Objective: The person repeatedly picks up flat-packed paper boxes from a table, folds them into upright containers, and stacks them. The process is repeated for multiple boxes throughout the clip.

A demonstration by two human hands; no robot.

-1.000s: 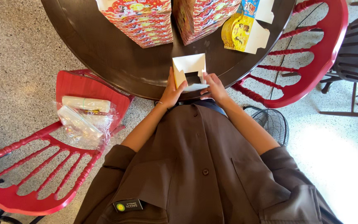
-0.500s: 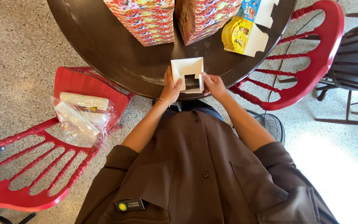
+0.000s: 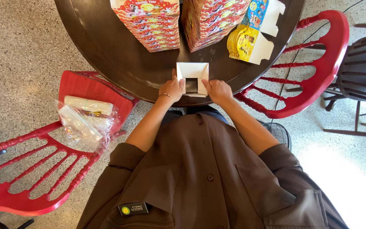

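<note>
A small white cardboard box (image 3: 192, 72), partly folded with its flaps up, stands at the near edge of a round dark wooden table (image 3: 115, 55). My left hand (image 3: 171, 89) grips its left side and my right hand (image 3: 217, 90) grips its right side. Its inside shows dark through the open middle. I wear a brown button shirt.
Two stacks of flat red printed cartons (image 3: 151, 21) (image 3: 210, 19) stand at the table's far side, with a yellow folded box (image 3: 247, 44) to their right. A red chair (image 3: 43, 174) at my left holds clear plastic bags (image 3: 85, 121). Another red chair (image 3: 318, 63) stands right, beyond it a dark chair (image 3: 363, 76).
The white box has come down from a raised, tilted hold to rest on the table edge, both hands staying on its sides.
</note>
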